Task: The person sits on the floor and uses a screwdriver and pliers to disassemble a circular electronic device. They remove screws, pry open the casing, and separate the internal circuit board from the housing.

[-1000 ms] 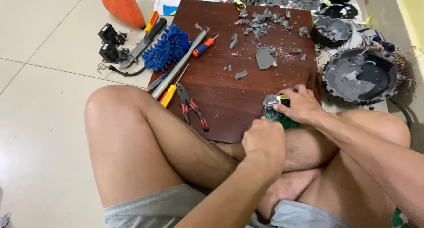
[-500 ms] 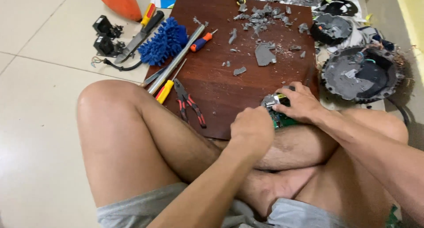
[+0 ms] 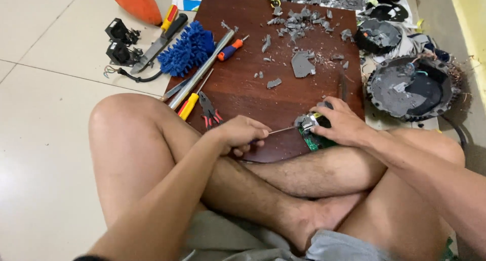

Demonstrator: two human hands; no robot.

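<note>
I sit cross-legged at a dark brown wooden board (image 3: pixel 253 94) on the floor. My left hand (image 3: pixel 242 134) grips a thin screwdriver (image 3: pixel 281 131) whose metal shaft points right to a small grey part (image 3: pixel 306 122) on a green circuit board (image 3: pixel 315 139). My right hand (image 3: pixel 341 122) presses down on that circuit board at the board's near right edge. Red-handled pliers (image 3: pixel 208 111) lie just left of my left hand.
Grey plastic fragments (image 3: pixel 302 63) litter the far part of the board. A metal rod (image 3: pixel 202 69), orange screwdriver (image 3: pixel 230 49), blue mop head (image 3: pixel 188 48) and knife (image 3: pixel 157 43) lie left. Round grey motor housings (image 3: pixel 410 86) sit to the right, black parts (image 3: pixel 120 41) far left.
My left hand has drawn back to the left from the circuit board, so the screwdriver shaft now shows between the hands. The right hand stays on the circuit board.
</note>
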